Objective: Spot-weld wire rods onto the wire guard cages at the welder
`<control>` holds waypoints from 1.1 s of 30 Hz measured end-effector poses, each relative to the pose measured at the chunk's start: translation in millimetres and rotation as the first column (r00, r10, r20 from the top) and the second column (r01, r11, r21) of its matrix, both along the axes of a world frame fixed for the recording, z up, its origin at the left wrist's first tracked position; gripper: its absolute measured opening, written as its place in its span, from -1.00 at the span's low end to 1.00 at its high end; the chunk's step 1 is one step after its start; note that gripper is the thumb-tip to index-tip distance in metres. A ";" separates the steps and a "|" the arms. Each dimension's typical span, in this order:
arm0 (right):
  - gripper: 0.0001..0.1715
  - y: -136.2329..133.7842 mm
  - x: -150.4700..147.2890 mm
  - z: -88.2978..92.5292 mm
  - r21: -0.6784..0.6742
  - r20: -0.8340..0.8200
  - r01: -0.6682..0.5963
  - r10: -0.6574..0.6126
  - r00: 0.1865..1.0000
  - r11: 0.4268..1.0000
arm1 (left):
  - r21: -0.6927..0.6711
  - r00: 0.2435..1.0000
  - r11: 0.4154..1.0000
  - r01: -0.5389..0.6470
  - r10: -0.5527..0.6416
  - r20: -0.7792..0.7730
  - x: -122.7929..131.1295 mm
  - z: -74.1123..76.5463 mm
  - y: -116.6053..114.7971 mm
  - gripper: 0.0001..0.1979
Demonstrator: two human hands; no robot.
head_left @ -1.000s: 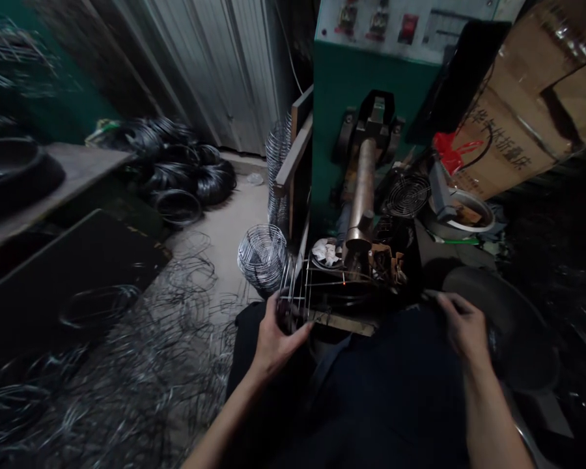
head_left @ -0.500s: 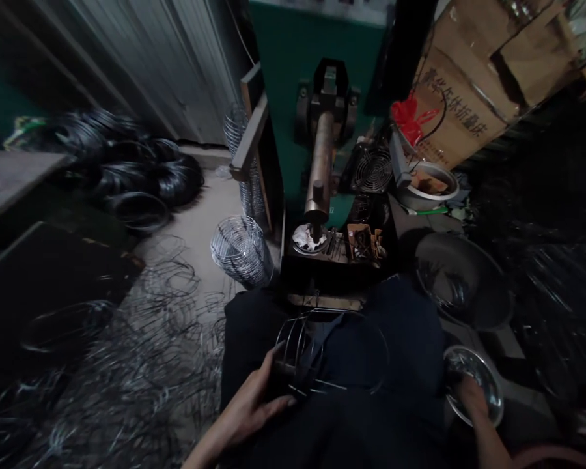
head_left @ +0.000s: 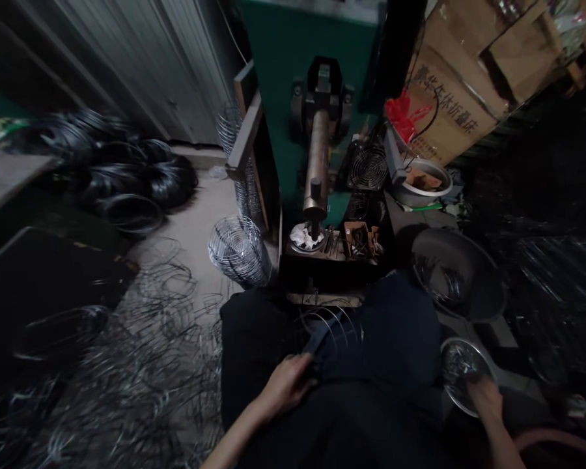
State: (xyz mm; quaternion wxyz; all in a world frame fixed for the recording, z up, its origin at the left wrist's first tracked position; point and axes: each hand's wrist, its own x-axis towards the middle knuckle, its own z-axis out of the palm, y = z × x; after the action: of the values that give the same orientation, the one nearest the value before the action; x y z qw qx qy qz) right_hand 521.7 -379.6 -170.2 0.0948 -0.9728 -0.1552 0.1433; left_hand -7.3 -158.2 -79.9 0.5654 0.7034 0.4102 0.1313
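I sit with dark trousers over my lap. My left hand rests on my lap and grips the near end of a thin wire frame, which lies over my knees. My right hand is low on the right, with its fingers at the near rim of a small shiny metal bowl. What the fingers hold there is hidden. In front of my knees stands a green machine with a copper-coloured arm pointing down at a small work plate.
A large dark basin sits right of my knees, beside a small fan and a white pot. Cardboard boxes lean at the back right. A stack of wire baskets, black wire coils and loose wire rings cover the floor on the left.
The wire frame came off the machine's plate onto my lap, held by my left hand. My right hand dropped from the frame to the small bowl. The view tilted down.
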 end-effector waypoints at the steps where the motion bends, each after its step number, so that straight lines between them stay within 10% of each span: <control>1: -0.77 13.4 -0.7 13.9 0.036 0.021 0.001 -0.002 1.000 0.999 | 0.010 0.998 0.998 -0.065 0.064 0.015 0.5 -4.2 -1.1 -0.67; 4: -0.58 81.2 -14.3 64.9 0.294 0.100 -0.058 0.030 0.995 0.954 | -0.136 0.935 0.943 -0.305 0.323 0.143 8.4 6.6 13.6 -0.61; 9: -0.48 219.0 -109.0 148.6 0.773 0.067 -0.335 0.457 0.887 0.538 | -0.544 0.644 0.662 -0.517 0.719 0.263 33.5 39.6 57.2 -0.39; 13: -0.71 276.0 -200.0 188.9 0.754 0.126 -0.610 0.857 0.499 0.243 | -0.563 0.541 0.614 -0.553 0.778 0.318 37.9 51.3 68.4 -0.27; 18: -0.80 305.1 -246.5 190.9 0.540 0.324 -0.835 0.942 0.086 -0.109 | -0.585 0.490 0.572 -0.574 0.813 0.314 33.0 63.3 75.3 -0.21; 25: -0.61 321.4 -253.1 171.1 0.317 0.537 -0.925 0.844 -0.007 -0.209 | -0.582 0.422 0.525 -0.620 0.849 0.317 35.4 66.3 98.4 -0.17; 33: -0.70 344.7 -263.0 176.4 0.388 0.651 -0.886 0.756 0.068 -0.254 | -0.545 0.372 0.536 -0.644 0.843 0.389 32.6 69.4 120.3 -0.16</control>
State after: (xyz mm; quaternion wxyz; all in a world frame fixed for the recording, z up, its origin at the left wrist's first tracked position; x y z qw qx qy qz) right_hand 258.7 -34.9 6.3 0.3459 -0.4564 -0.8197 0.0103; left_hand 25.2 -38.0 -10.4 0.6410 0.2564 0.4915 0.5309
